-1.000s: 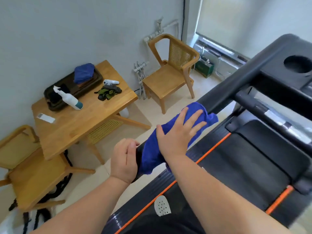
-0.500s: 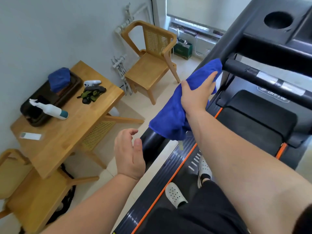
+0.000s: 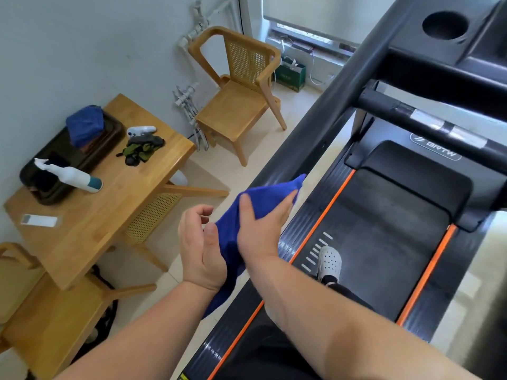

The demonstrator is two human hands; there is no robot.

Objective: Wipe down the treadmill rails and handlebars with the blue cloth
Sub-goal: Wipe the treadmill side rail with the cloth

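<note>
The blue cloth [image 3: 264, 194] is draped over the lower end of the treadmill's black left rail [image 3: 315, 138], and its tail hangs down beside the deck. My right hand [image 3: 260, 229] grips the cloth around the rail, with the thumb up and the fingers spread toward the console. Just left of the cloth is my left hand [image 3: 199, 248], fingers loosely curled and thumb resting against the fabric. Cloth and hands hide the rail's end. The front handlebar [image 3: 397, 111] crosses below the console [image 3: 480, 50].
I stand on the treadmill belt [image 3: 384, 229], one white shoe [image 3: 329, 259] showing. To the left, a wooden table [image 3: 109, 209] holds a spray bottle [image 3: 71, 175], a dark tray [image 3: 41, 193] and a second blue cloth [image 3: 85, 127]. Wooden chairs [image 3: 238, 105] stand nearby.
My right hand slid the cloth up the rail toward the console, then back down to its lower end. My left hand released the rail end and now sits beside the cloth.
</note>
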